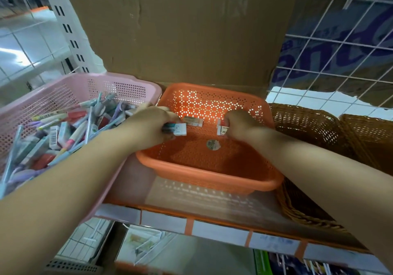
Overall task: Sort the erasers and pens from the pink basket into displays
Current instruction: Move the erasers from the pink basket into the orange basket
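I see both hands reaching forward into an orange basket, a shallow perforated plastic tray that sits tilted on a shelf. My left hand is curled around a few small boxed erasers; a white one with blue print sticks out past the fingertips toward the middle of the basket. My right hand is closed too, gripping a white eraser marked 2B with a bit of red showing above it. Between the two hands, just beyond the fingers, a single pale eraser lies flat on the basket floor against the far wall. Nearer to me than the hands, a round sticker is stuck on the basket floor.

To the left of my left forearm stands the pink basket, touching the orange one. It is heaped with pens and erasers in pastel purple, blue, yellow and red, lying in all directions.

To the right of my right arm are two brown wicker baskets; I cannot tell what is in them.

Beyond the hands a torn sheet of cardboard stands upright behind the orange basket, with a white wire grid to its right. Below my arms runs the shelf edge, with orange-trimmed label strips.
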